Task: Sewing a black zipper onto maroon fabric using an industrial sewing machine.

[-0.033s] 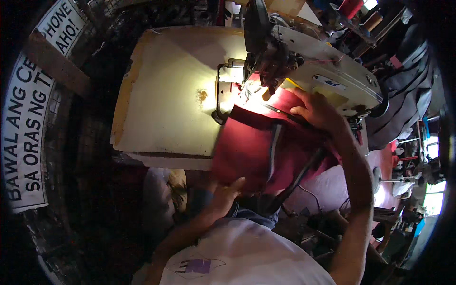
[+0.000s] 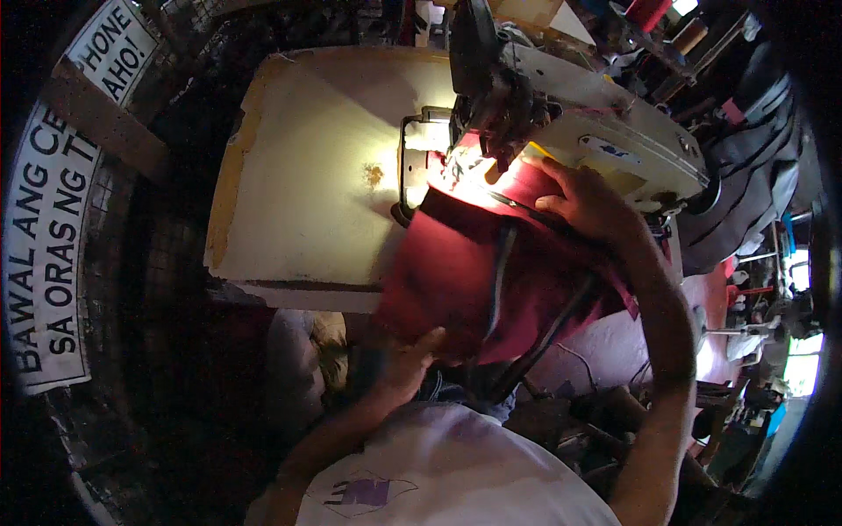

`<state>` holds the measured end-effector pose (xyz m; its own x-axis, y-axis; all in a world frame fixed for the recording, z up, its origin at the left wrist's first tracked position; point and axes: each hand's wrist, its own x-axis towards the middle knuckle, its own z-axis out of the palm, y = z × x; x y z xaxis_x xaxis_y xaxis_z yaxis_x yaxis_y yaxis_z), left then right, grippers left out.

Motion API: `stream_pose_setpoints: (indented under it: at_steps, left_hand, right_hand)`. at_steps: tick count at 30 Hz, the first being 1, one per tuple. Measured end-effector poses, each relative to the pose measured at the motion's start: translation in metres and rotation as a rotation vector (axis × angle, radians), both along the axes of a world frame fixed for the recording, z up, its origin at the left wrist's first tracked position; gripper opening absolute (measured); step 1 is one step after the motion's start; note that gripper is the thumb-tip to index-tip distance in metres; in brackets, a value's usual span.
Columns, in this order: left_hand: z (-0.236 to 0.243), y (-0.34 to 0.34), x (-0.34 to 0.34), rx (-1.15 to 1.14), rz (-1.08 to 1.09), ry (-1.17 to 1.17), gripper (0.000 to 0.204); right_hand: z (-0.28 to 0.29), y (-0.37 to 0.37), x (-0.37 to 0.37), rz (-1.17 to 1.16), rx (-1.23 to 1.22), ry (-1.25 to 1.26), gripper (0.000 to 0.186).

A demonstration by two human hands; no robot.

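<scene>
A piece of dark red cloth point(image 2: 443, 276) with black-and-grey strips on it runs from under the head of a sewing machine point(image 2: 605, 114) down over the table's near edge. My left hand point(image 2: 408, 368) pinches its lower left edge, thumb on top and the other fingers hidden beneath. On the upper right part of the cloth rests my right hand point(image 2: 592, 202), index finger stretched toward the lit needle area and thumb apart from it. Glare and the machine head hide the needle and presser foot. The cloth's lower part hangs above my lap.
The pale sewing table point(image 2: 307, 175) extends left of the machine, its edge worn. A wire-like metal frame point(image 2: 403, 175) stands beside the needle area. Thread spools point(image 2: 649, 13) sit at the back right. Dark cloth point(image 2: 745, 193) is heaped right of the machine. Signboards point(image 2: 53, 254) hang at left.
The lower part of the cloth has shifted slightly left and toward me, along with my left hand. My right hand has barely moved.
</scene>
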<state>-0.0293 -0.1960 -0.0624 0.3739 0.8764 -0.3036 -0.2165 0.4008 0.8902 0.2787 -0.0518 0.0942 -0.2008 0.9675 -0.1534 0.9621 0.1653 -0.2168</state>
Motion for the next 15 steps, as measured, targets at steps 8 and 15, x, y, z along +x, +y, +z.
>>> stream_pose_setpoints:
  at_steps: [8, 15]
  left_hand:
    - [0.139, 0.180, -0.110, 0.309, -0.219, 0.977, 0.037]
    - [0.163, 0.334, -0.083, 1.055, -0.362, 1.811, 0.036]
  right_hand:
    - [-0.068, -0.061, -0.056, -0.147, -0.318, 0.988, 0.071]
    - [-0.086, -0.063, -0.179, -0.187, 0.046, 1.082, 0.072]
